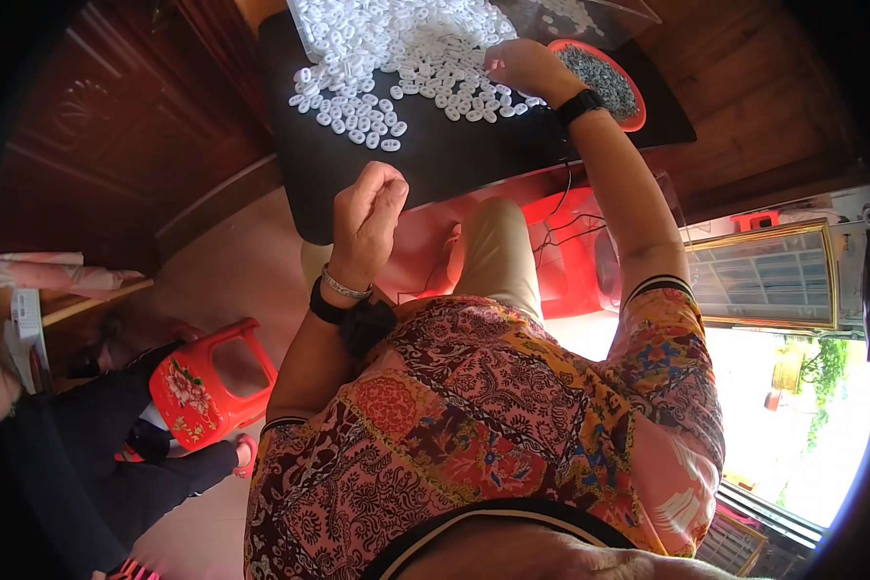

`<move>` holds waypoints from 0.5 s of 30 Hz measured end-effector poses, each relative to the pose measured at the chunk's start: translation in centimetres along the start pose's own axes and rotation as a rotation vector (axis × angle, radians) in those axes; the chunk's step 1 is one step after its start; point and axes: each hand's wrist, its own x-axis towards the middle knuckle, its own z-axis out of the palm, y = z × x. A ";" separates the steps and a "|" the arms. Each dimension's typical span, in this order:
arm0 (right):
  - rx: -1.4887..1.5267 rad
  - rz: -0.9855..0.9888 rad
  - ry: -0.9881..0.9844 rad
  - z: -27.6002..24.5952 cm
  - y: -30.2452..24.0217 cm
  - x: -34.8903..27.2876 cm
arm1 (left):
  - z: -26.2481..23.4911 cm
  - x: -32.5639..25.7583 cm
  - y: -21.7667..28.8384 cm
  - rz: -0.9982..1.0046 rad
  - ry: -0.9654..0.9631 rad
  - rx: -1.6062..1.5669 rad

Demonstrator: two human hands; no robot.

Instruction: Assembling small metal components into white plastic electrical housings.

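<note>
Dark carved wood panelling [97, 126]; pale floor [232, 271]; red plastic stool [203, 382]; bright daylight at window [802, 425].

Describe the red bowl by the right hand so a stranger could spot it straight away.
Start at the black table at the top of the head view, strewn with small white plastic rings. Follow the right hand reaching over those rings; just beyond its wrist, at the table's right end, sits the red bowl. It alone is round and red-rimmed, and it holds small grey pieces rather than white ones.
</note>
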 end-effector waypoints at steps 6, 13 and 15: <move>-0.141 0.041 0.080 0.3 -0.5 -0.5 | 0.2 0.1 0.0 -0.003 0.014 0.003; 0.459 -0.111 0.300 -5.0 -7.5 -5.8 | 0.2 0.0 0.6 -0.099 0.023 -0.098; 0.561 -0.314 0.368 -5.8 -10.7 -8.0 | 0.9 0.0 1.5 -0.152 0.047 -0.114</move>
